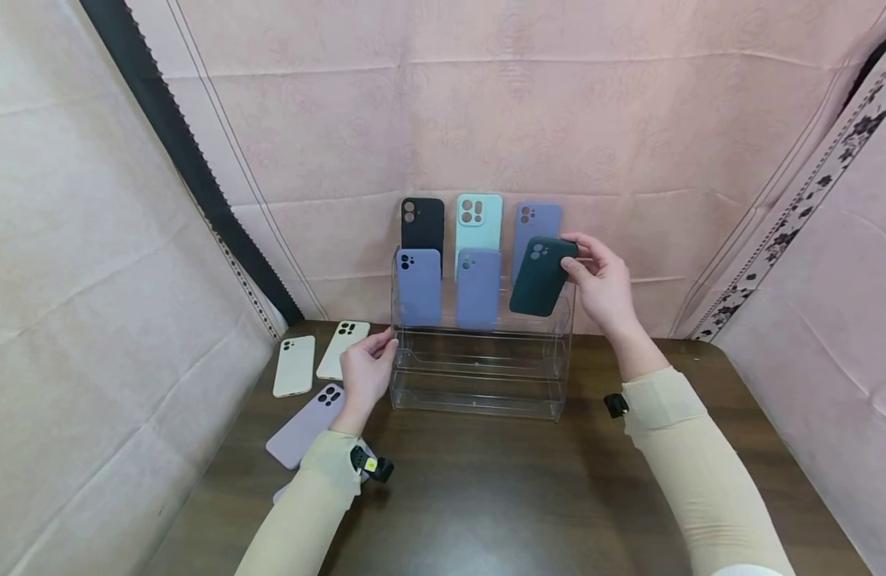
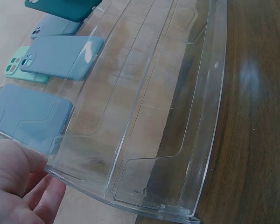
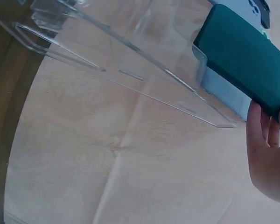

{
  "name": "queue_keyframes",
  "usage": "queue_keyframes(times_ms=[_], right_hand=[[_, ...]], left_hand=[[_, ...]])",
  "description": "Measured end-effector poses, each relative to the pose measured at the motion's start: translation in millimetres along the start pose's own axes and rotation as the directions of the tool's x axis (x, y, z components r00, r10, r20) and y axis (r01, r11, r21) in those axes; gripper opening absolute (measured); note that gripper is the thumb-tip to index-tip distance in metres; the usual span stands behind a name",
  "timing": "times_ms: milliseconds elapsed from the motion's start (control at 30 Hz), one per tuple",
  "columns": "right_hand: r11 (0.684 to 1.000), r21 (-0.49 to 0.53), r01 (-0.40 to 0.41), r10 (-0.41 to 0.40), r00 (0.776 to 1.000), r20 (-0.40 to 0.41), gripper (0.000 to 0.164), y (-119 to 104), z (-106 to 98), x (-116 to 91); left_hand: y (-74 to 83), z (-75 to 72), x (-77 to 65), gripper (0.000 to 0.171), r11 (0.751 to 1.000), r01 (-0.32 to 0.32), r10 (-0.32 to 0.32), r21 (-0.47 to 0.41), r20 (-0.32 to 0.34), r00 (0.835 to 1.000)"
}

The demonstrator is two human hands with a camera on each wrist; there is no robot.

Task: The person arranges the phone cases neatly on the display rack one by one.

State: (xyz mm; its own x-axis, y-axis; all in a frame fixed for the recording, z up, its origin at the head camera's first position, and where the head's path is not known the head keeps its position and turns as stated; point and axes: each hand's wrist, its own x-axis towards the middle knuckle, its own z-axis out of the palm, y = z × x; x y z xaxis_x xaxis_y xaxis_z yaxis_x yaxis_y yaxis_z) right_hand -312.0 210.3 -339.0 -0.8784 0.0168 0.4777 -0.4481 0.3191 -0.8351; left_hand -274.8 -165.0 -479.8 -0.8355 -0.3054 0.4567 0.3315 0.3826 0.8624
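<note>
A dark green phone case [image 1: 540, 278] is pinched at its upper right corner by my right hand [image 1: 603, 282], tilted at the right end of a clear tiered display stand [image 1: 479, 406]. My left hand [image 1: 367, 370] grips the left side edge of that stand between thumb and fingers. In the stand's second row from the back are two blue-purple phone cases, one at the left [image 1: 419, 288] and one in the middle [image 1: 479, 290]. Behind them stand a black case [image 1: 423, 222], a mint case [image 1: 479, 216] and another blue-purple case [image 1: 537, 224], which the green one partly covers.
On the brown table [image 1: 486, 496], left of the stand, lie two white cases, one outer [image 1: 294, 366] and one inner [image 1: 337, 352]. A lilac case [image 1: 302, 428] is nearer, with another partly hidden under my left forearm. Pink cloth [image 1: 306, 144] hangs behind and at both sides.
</note>
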Motion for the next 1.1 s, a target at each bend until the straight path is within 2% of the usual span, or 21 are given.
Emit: queue_keyframes(times_ms=[167,333,567,667,767,867,1100], right_hand=[[0.997,-0.060,-0.047,0.052,0.996,0.074,0.039,8.7,2.0,-3.5],[0.989,-0.148,-0.027,0.041,0.994,0.097,0.038,16.0,4.6,-6.5],[0.939,-0.343,0.025,0.023,0.990,0.136,0.035,19.4,9.7,-7.6],[0.919,-0.391,0.056,-0.013,0.994,0.111,0.034,17.9,11.0,-4.9],[0.881,-0.462,0.102,-0.077,0.994,0.072,0.035,16.6,11.7,-2.7],[0.854,-0.503,0.130,-0.126,0.991,0.042,0.036,15.1,12.3,-3.0],[0.874,-0.478,0.084,-0.091,0.996,0.010,0.034,10.3,13.4,-1.8]], left_hand=[[-1.9,-1.1,-0.9,0.020,1.000,0.017,-0.017,-0.010,0.001,1.000],[-5.1,-1.1,-3.6,0.021,0.999,0.026,-0.026,0.019,0.011,1.000],[-4.5,-1.2,-6.2,0.020,0.998,0.036,-0.037,0.046,0.017,0.999],[-3.4,-0.7,-3.4,0.020,0.999,0.010,-0.010,0.042,0.015,1.000],[-3.0,-0.1,-0.5,0.019,0.999,-0.009,0.009,0.043,0.010,1.000],[-2.9,-0.1,0.8,0.019,0.999,-0.006,0.006,0.040,0.009,1.000],[-2.5,-1.6,0.5,0.019,0.999,-0.014,0.013,0.039,0.008,1.000]])
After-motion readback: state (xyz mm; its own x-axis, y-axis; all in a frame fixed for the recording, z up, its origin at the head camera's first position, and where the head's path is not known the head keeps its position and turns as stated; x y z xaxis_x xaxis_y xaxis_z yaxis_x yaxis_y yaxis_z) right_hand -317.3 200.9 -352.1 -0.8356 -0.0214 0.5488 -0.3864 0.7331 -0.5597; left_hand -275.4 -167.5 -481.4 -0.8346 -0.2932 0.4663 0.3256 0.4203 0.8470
